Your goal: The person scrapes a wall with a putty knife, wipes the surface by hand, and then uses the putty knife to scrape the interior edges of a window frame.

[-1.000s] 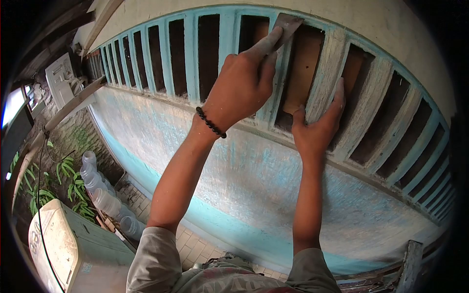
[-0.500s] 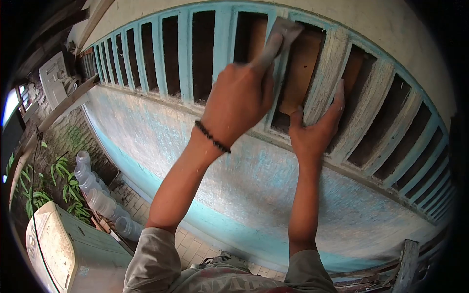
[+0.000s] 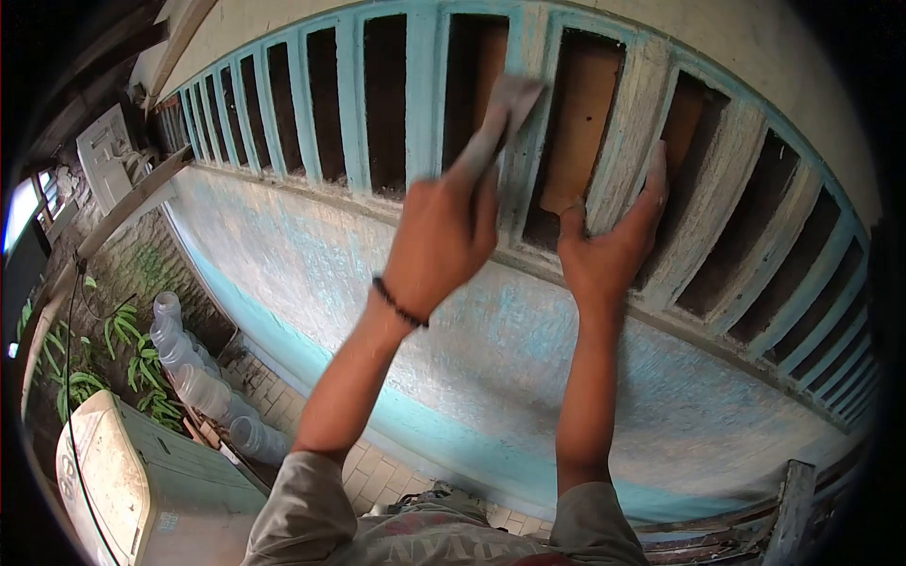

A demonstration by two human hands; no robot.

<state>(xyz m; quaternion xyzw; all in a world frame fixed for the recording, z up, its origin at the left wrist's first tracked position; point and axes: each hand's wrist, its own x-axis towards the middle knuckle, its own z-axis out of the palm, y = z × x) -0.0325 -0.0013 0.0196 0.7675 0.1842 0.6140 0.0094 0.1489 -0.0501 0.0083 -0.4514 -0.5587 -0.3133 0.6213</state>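
Grey flat-bladed scraper (image 3: 519, 92) between 12 and 1 o'clock, held in the left hand (image 3: 442, 236).
Head view: the blurred blade is at a pale-blue painted slat (image 3: 527, 151), contact unclear; at 3 o'clock the right hand (image 3: 607, 264) straddles a weathered, whitish slat (image 3: 628, 127), thumb and fingers apart; clear plastic containers (image 3: 201, 389) stand at 8 o'clock.
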